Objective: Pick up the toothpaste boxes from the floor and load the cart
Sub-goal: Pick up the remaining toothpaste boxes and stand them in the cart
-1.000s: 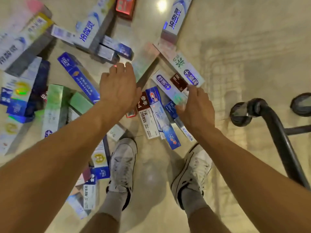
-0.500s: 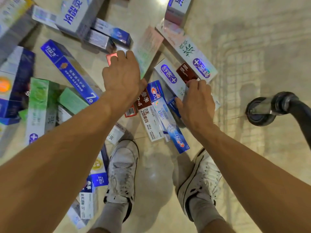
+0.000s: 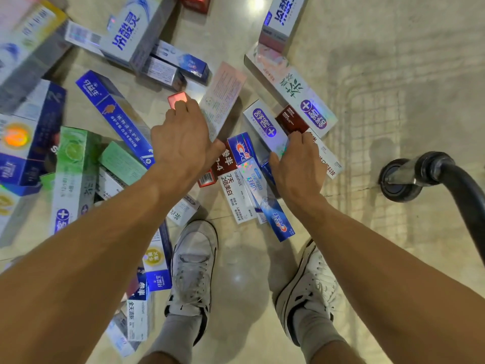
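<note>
1. Toothpaste boxes: long rectangular cartons of printed card, flaps closed, contents unseen. They lie scattered and partly stacked on the floor, thickest toward the left of the view and ahead of the feet.
2. Glossy beige stone floor: polished and reflective, carrying a faint grid-shaped shadow.
3. Red glossy box: small square end, shiny foil finish. The left hand lies over it with fingertips bent down over that end in a grasp, thumb spread out to the side.
4. White box with a purple oval badge: holographic sheen at its near end. The right hand grasps that end, thumb on one long side and curled fingers on the other.
5. Maroon-and-white box: touching the white box, partly under the right fingers.
6. Pale pink box: matte, fine print, just beside the left hand.
7. Long blue box: lying diagonally, left of the left wrist.
8. Blue-and-white foil box: lying between the two forearms.
9. Black tubular cart frame with a caster wheel: standing on the floor to the right, apart from the boxes.
10. White laced sneakers, grey socks.
</note>
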The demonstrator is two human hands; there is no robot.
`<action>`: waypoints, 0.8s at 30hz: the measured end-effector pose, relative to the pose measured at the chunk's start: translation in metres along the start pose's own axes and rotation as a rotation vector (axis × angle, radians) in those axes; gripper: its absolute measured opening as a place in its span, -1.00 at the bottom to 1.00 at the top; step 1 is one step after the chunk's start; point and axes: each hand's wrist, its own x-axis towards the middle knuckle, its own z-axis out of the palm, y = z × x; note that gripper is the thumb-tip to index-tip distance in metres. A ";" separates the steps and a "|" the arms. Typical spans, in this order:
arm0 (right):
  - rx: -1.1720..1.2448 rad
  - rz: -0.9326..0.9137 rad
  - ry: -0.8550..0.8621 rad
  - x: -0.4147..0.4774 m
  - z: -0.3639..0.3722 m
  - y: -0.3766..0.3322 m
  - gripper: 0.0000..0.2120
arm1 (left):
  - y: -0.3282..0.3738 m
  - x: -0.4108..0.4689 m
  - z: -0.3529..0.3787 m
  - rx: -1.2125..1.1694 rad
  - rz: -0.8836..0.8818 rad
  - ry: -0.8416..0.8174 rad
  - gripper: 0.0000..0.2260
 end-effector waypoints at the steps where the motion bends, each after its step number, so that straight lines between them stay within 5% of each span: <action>1: -0.013 -0.006 -0.010 0.001 -0.005 -0.002 -0.66 | -0.003 -0.004 -0.007 -0.008 0.002 0.005 -0.35; 11: -0.030 -0.022 0.077 -0.051 -0.185 -0.040 -0.54 | 0.006 -0.070 -0.169 -0.064 -0.058 0.083 -0.32; 20: 0.091 0.078 0.169 -0.162 -0.478 -0.099 -0.55 | 0.053 -0.173 -0.446 -0.295 -0.005 0.115 -0.38; 24: 0.124 0.139 0.252 -0.220 -0.608 -0.107 -0.58 | 0.070 -0.228 -0.577 -0.225 0.124 0.182 -0.36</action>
